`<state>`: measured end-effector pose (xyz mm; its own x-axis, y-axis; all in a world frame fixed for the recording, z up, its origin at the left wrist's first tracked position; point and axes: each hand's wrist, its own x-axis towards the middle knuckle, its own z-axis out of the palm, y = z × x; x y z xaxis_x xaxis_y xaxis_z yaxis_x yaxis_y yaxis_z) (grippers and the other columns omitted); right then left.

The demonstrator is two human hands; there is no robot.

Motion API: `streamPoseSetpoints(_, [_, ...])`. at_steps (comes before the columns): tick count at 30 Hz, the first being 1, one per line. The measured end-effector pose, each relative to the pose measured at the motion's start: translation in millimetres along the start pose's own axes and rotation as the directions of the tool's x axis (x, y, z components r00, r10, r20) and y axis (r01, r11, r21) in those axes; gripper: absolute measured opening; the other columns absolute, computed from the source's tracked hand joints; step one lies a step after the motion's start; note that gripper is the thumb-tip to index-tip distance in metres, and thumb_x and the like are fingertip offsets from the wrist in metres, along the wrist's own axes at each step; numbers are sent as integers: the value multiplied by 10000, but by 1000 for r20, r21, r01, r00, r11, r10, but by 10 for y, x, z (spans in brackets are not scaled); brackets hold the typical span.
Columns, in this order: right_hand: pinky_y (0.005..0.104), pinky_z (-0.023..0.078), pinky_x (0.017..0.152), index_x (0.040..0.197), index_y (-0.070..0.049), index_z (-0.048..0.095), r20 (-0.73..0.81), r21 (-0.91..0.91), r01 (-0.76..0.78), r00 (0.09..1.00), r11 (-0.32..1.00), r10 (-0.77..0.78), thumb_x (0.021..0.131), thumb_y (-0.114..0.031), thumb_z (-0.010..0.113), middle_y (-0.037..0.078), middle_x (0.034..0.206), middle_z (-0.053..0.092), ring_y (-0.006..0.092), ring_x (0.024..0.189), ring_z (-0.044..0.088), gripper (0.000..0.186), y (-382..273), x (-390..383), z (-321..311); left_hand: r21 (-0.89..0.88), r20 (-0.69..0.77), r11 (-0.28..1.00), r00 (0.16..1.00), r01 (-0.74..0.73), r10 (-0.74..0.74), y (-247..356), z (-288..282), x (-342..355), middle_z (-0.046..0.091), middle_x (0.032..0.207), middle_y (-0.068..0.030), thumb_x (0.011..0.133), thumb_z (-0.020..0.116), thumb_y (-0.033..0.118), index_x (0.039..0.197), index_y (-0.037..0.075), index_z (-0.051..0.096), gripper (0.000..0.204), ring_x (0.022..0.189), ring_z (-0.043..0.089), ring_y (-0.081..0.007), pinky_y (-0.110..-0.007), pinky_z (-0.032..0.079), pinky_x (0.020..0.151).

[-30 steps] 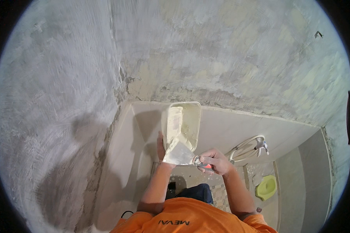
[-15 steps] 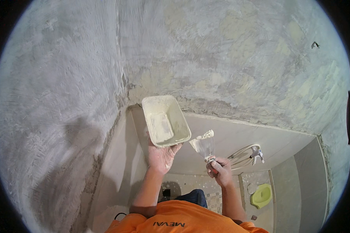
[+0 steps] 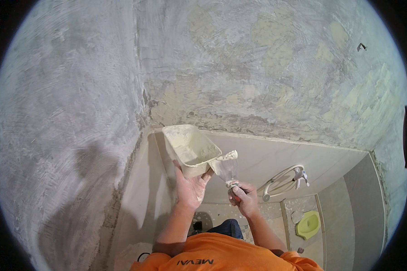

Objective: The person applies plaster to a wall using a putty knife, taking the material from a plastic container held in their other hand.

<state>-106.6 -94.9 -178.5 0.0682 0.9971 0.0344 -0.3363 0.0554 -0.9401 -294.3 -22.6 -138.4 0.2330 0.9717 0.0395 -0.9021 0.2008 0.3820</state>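
My left hand (image 3: 190,189) holds a cream plastic tub (image 3: 199,167) from below, tilted a little, with pale paste smeared over its inside. My right hand (image 3: 245,198) is closed round the handle of a putty knife (image 3: 226,169), blade upward, cream paste along its edge and corner. The blade is at the tub's right corner; I cannot tell whether they touch. Both hands have whitish residue on them.
Patchy plastered walls (image 3: 280,67) meet in a left corner above pale tiles (image 3: 325,158). A small metal bracket (image 3: 362,47) sticks out at upper right. A tap (image 3: 300,176) with coiled hose (image 3: 272,183) is on the tiles. A yellow-green squat toilet (image 3: 308,226) lies below right.
The knife has come out of the tub, turned blade-up, and then moved left toward the tub's corner. The tub first swung left and turned, then dropped slightly and tilted.
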Motion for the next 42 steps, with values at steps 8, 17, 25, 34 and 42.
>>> streamPoseSetpoints(8, [284, 341, 442, 1023, 29, 708, -4, -101, 123, 992, 987, -124, 1005, -174, 642, 45, 638, 537, 126, 514, 451, 215, 101, -13, 172, 34, -99, 995, 990, -94, 97, -8, -36, -48, 393, 1583, -132, 1070, 297, 641, 1604, 135, 274, 736, 1427, 415, -329, -510, 339, 1204])
streamPoseSetpoints(17, [280, 400, 490, 999, 8, 724, 56, -69, 48, 997, 996, -44, 1005, -217, 647, 31, 712, 587, 110, 575, 525, 237, -113, -77, 122, 79, -182, 996, 981, -46, 60, -104, -142, 71, 432, 1516, -154, 1056, 392, 633, 1578, 80, 270, 770, 1361, 471, -316, -480, 406, 1164])
streamPoseSetpoints(25, [276, 433, 580, 1183, -4, 643, -81, 72, 312, 949, 947, -306, 979, -453, 559, 51, 918, 630, 138, 739, 574, 500, -1448, 233, -42, 133, 162, 991, 985, 33, -54, 267, 874, 315, 412, 1536, -195, 1074, 354, 598, 1585, 63, 264, 745, 1395, 468, -378, -508, 464, 1144])
streamPoseSetpoints(34, [276, 423, 611, 1287, -61, 504, 83, -339, 618, 771, 710, -631, 1121, -309, 443, 27, 890, 542, 110, 704, 504, 305, -2977, 654, -229, 357, 429, 934, 887, 6, -169, 540, 1838, 508, 377, 1566, -190, 1073, 310, 627, 1606, 61, 183, 787, 1431, 438, -356, -499, 377, 1217])
streamPoseSetpoints(42, [325, 442, 707, 1180, 7, 624, 138, -825, 508, 606, 247, -784, 1083, -374, 504, 63, 839, 591, 170, 759, 538, 411, -3945, 1256, -98, 396, 476, 916, 867, -61, -148, 830, 2254, 670, 403, 1539, -217, 1092, 233, 583, 1586, 43, 251, 732, 1388, 488, -377, -538, 442, 1169])
